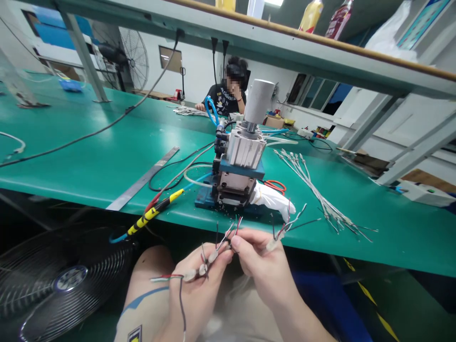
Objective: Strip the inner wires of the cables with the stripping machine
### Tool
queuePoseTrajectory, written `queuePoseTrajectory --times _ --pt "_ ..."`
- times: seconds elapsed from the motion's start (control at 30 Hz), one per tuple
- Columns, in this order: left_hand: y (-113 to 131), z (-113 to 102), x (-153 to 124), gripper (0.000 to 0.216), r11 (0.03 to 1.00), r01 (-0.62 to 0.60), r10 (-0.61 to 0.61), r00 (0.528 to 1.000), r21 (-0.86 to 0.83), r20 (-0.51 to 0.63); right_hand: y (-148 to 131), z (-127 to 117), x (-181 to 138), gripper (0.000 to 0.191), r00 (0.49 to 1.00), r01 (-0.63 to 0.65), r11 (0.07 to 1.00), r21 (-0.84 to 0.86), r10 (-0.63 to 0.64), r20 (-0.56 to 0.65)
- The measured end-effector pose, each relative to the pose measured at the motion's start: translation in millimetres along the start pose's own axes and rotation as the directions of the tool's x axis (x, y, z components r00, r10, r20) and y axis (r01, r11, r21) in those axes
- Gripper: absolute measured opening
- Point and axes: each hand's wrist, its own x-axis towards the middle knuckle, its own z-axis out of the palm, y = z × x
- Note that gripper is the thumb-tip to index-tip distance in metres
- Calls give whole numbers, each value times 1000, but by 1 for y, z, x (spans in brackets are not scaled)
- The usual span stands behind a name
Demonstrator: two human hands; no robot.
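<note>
Both hands meet in front of the bench edge, working on thin cables with stripped ends. My left hand (201,280) is closed around several cables, whose whitish sheath ends (190,274) and fanned red, black, white and green wires lie across its fingers. Thumb and fingers of my right hand (261,259) pinch a cable end close to the left fingertips. Another cable end (272,243) with spread wires pokes out over the right hand. Just beyond stands a pneumatic press machine (242,166) with a metal cylinder block and a white wrapped part on its right side.
A bundle of grey cables (317,194) lies on the green bench (89,123) to the right. Left of the machine are a steel ruler (142,179) and a yellow-black taped hose (155,212). A floor fan (67,280) stands lower left. A person (230,90) sits across the bench.
</note>
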Motion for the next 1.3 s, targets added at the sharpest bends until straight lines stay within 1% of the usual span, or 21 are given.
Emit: queuePoseTrajectory --times 0.1,0.17,0.27,0.33,0.4,0.53,0.63,0.73,0.8,0.9,0.97,1.0,1.07,1.2,1.27,1.3 --pt "4 0 1 8 1000 -24 24 1000 17 -15 -1 -1 1 16 1000 3 998 -60 -1 27" --pt "5 0 3 11 999 -44 44 999 19 -14 -3 -2 1 15 1000 19 989 -145 -15 25" --pt "3 1 3 9 1000 -28 28 999 5 -21 -5 -1 1 15 996 90 961 -262 -91 7" --pt "1 1 2 10 1000 17 -16 999 2 -34 -4 0 1 18 993 114 959 -258 -116 7" --pt "-1 2 1 16 998 63 -62 997 19 -43 0 0 1 19 994 109 974 -198 -112 -4" --pt "-4 1 0 25 993 108 -106 994 38 -39 9 -3 1 24 992 77 992 -104 -86 -91" --pt "-4 0 -4 31 987 159 -159 987 7 -17 8 -3 0 26 991 96 985 -145 -108 -78" --pt "-4 3 -8 37 981 196 -196 980 1 -23 4 0 -3 21 972 223 940 -256 -235 -16" --pt "-2 5 -8 41 985 161 -158 986 60 -54 3 0 -5 16 943 324 891 -319 -331 34" --pt "3 7 -2 50 983 94 -81 993 160 -86 5 -5 -7 14 880 466 784 -410 -457 127" --pt "7 7 2 53 983 88 -70 991 161 -112 9 -10 -6 15 855 506 720 -475 -491 165" --pt "8 7 3 53 984 90 -70 989 154 -127 11 -12 -6 14 854 504 707 -496 -493 166" --pt "9 6 2 53 982 91 -67 987 162 -147 15 -15 -4 12 870 473 725 -501 -472 138" --pt "3 2 -1 46 980 60 -32 989 189 -147 22 -12 -4 15 921 374 839 -396 -387 50" --pt "1 -2 4 47 986 101 -88 991 130 -101 22 -8 -9 15 915 378 846 -375 -402 15" --pt "1 -5 7 48 986 147 -143 988 78 -56 22 -6 -12 15 899 411 830 -377 -438 14"
